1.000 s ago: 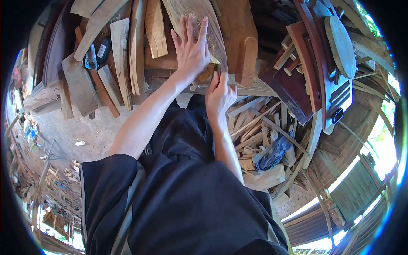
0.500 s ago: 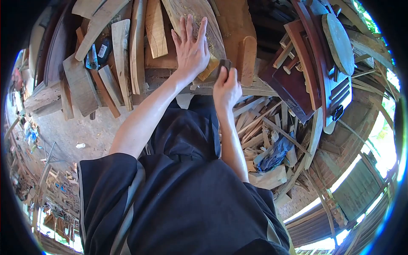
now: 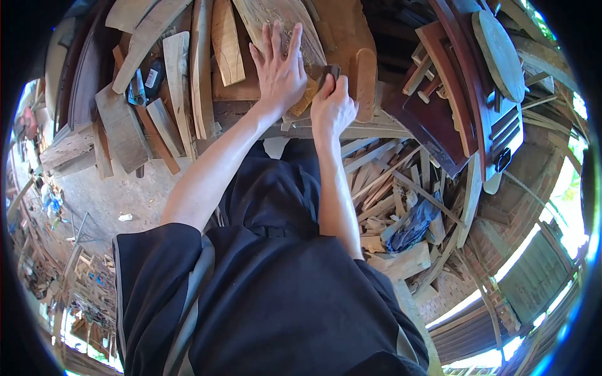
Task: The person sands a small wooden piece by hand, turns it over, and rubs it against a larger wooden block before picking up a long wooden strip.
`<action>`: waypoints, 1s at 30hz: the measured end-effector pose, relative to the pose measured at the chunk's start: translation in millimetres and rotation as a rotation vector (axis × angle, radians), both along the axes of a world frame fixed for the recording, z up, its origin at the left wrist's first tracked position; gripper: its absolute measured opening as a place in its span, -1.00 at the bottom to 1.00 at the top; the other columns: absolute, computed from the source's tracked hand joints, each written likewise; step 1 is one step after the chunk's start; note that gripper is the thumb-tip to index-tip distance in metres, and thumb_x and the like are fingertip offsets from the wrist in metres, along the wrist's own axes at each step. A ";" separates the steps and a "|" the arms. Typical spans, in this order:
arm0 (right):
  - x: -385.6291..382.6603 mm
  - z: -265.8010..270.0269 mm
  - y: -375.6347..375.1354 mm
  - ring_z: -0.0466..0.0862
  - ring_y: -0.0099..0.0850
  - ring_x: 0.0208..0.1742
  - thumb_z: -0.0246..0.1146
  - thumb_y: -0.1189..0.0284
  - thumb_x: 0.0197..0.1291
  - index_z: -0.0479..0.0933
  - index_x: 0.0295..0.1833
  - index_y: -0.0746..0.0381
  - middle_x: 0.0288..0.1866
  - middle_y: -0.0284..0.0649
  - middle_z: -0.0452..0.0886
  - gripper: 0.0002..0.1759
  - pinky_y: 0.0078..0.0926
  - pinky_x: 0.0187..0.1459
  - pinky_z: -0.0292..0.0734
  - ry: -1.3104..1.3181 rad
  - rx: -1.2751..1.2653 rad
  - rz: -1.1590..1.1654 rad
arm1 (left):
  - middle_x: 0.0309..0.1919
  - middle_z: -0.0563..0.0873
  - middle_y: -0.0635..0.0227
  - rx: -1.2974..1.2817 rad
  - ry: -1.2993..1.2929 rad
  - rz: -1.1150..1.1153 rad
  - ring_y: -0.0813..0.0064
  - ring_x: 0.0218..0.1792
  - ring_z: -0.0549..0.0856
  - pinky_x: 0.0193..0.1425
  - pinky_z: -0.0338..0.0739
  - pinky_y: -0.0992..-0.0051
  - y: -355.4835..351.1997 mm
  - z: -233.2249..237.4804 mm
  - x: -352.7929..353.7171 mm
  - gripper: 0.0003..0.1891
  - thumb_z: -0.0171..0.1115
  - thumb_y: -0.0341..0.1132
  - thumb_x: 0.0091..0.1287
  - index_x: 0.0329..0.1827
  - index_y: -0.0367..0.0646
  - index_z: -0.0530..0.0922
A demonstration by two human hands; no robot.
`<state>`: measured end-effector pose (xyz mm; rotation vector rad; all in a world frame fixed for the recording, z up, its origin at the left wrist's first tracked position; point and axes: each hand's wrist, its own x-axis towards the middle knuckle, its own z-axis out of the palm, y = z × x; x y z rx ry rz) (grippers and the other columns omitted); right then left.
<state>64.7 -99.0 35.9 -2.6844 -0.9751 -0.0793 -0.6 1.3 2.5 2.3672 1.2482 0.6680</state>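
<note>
My left hand lies flat with fingers spread on a curved, pale wooden board on the bench. Wood shavings or dust are scattered near its fingertips. My right hand is closed around a small dark brown block, beside the board's right edge; what tool it belongs to, if any, I cannot make out. Between the two hands shows a yellowish wooden piece, partly covered by my left hand. A rounded brown wooden piece stands just right of my right hand.
Several wooden slats and a dark bottle lie left of the board. To the right are dark red furniture parts and a round wooden disc. Offcuts and a blue plastic bag are heaped on the floor below.
My right hand has moved forward, away from my body, along the board's edge with the dark brown block. My left hand stays in nearly the same place.
</note>
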 end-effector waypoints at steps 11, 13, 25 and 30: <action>4.9 7.9 3.6 0.64 -0.04 -0.61 0.25 0.30 0.47 0.43 -0.31 0.12 -0.72 -0.10 0.56 -0.74 -0.14 -0.21 0.45 -0.018 0.020 0.068 | 0.67 0.13 0.03 -0.008 0.001 0.000 -0.11 0.69 0.02 0.60 -0.07 -0.37 1.0 0.2 0.9 -0.34 0.03 -0.30 0.56 0.72 0.18 0.13; -0.1 9.4 -6.7 0.64 -0.04 -0.61 0.24 0.29 0.47 0.43 -0.30 0.12 -0.72 -0.10 0.56 -0.74 -0.11 -0.20 0.45 0.003 0.018 0.077 | 0.67 0.13 0.03 -0.021 -0.025 0.024 -0.11 0.69 0.02 0.60 -0.08 -0.38 1.1 -1.7 1.1 -0.32 0.04 -0.30 0.55 0.72 0.19 0.12; 8.1 3.0 7.2 0.66 -0.08 -0.60 0.26 0.29 0.46 0.46 -0.28 0.13 -0.70 -0.09 0.58 -0.76 -0.14 -0.22 0.45 0.058 0.048 0.190 | 0.68 0.11 0.00 -0.020 -0.007 0.006 -0.10 0.70 0.00 0.59 -0.11 -0.41 -3.4 -0.3 -1.6 -0.32 0.02 -0.29 0.56 0.73 0.16 0.10; -17.9 9.4 -28.5 0.63 -0.08 -0.63 0.26 0.30 0.46 0.43 -0.32 0.14 -0.71 -0.11 0.55 -0.73 -0.15 -0.25 0.42 0.069 0.065 0.180 | 0.67 0.11 -0.01 -0.009 -0.001 0.016 -0.10 0.70 0.01 0.58 -0.11 -0.41 -0.3 0.5 0.9 -0.33 0.01 -0.27 0.57 0.73 0.15 0.09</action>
